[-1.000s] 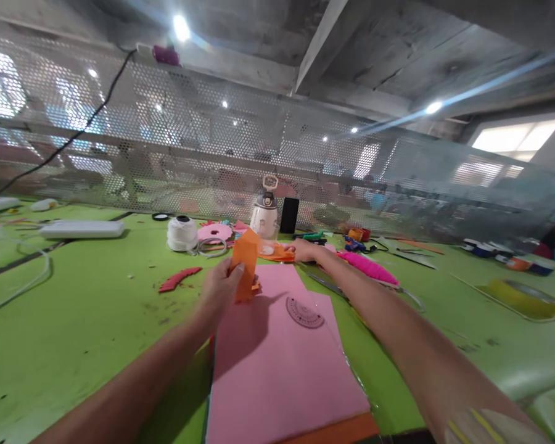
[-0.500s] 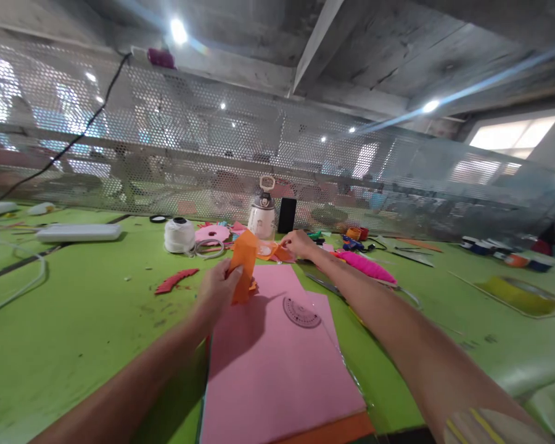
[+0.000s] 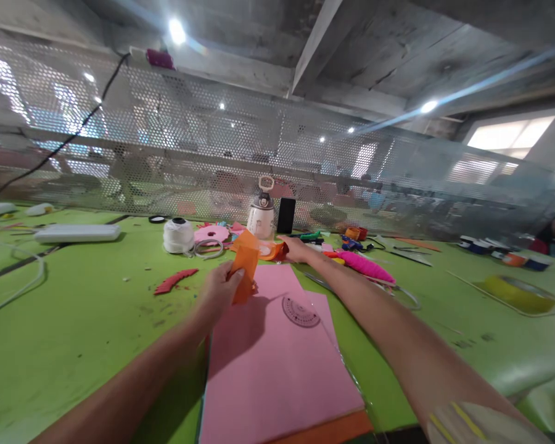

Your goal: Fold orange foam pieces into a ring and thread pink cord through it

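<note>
My left hand is closed on a folded piece of orange paper, held upright over the far left edge of a pink paper sheet. My right hand stretches out beyond that sheet, its fingers closed at the edge of another orange paper piece in front of a white bottle; the fingertips are partly hidden. On the pink sheet lies a clear protractor. Under my right forearm a pair of scissors is partly covered.
A spool of white thread, a pink paper ring and a red paper strip lie left on the green table. A black phone stands by the bottle. Rightward are a bright pink bundle and a yellow tape roll.
My right hand has shifted slightly left and the orange piece at its fingers has drawn in and curled up. The orange paper in my left hand has tilted a little to the right.
</note>
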`<move>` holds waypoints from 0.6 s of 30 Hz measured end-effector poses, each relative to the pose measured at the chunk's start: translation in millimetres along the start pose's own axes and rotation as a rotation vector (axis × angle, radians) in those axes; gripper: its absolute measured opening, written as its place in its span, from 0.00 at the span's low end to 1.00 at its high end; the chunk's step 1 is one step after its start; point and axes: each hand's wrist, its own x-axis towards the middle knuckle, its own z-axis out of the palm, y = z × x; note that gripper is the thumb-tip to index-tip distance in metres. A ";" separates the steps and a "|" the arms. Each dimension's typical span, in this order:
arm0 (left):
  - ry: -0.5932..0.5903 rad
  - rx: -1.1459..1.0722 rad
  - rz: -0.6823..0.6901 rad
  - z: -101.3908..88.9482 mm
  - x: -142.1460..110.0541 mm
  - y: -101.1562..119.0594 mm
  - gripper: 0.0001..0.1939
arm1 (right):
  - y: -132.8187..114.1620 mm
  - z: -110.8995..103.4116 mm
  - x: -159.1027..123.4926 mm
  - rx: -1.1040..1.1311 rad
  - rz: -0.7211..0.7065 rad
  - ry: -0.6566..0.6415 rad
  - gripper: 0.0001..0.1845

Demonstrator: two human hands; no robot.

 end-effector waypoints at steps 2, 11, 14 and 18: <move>0.007 0.007 0.007 0.0 -0.2 0.0 0.10 | 1.6 -0.5 1.2 -0.003 -0.002 -0.001 0.19; 0.039 0.012 0.009 0.6 -0.4 2.4 0.08 | -8.8 1.4 1.0 0.002 0.010 0.024 0.19; 0.069 0.051 0.025 0.5 -0.5 4.2 0.06 | -9.3 -12.3 5.1 0.036 0.023 0.015 0.19; -0.001 -0.083 -0.068 0.5 -4.2 10.9 0.07 | -6.2 -43.2 -3.7 0.116 0.057 -0.018 0.18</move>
